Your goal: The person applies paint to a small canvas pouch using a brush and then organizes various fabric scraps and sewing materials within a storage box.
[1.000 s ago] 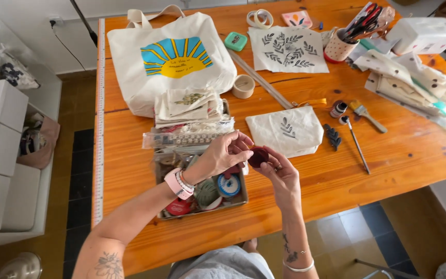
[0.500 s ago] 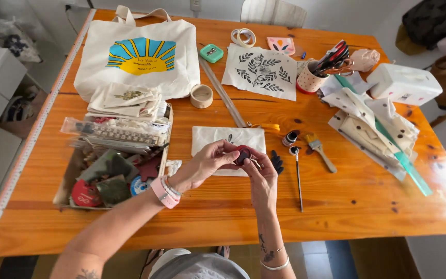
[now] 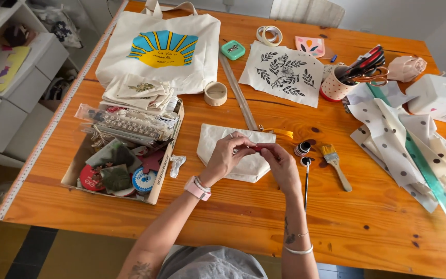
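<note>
My left hand point(image 3: 226, 156) and my right hand point(image 3: 280, 164) meet above a small cream cloth pouch point(image 3: 218, 142) lying on the wooden table point(image 3: 243, 217). Both pinch a small dark red piece point(image 3: 257, 148) between the fingertips; its shape is mostly hidden by the fingers. My left wrist wears a pink watch. Just right of my right hand stand a small dark paint bottle point(image 3: 301, 149) and a thin black brush point(image 3: 306, 181), and further right lies a flat wooden-handled brush point(image 3: 335, 164).
A cardboard box point(image 3: 167, 168) of ribbon spools and trims sits at left, folded cloths on it. Behind lie a sun-printed tote bag point(image 3: 163, 49), a leaf-printed cloth point(image 3: 282, 72), tape rolls, a long ruler, a cup of scissors point(image 3: 336, 85), dotted fabric point(image 3: 393, 134) and a white box.
The view has swung; my hands, still together on the dark red piece, now sit lower over the cream pouch, with the fingers closed more tightly around it.
</note>
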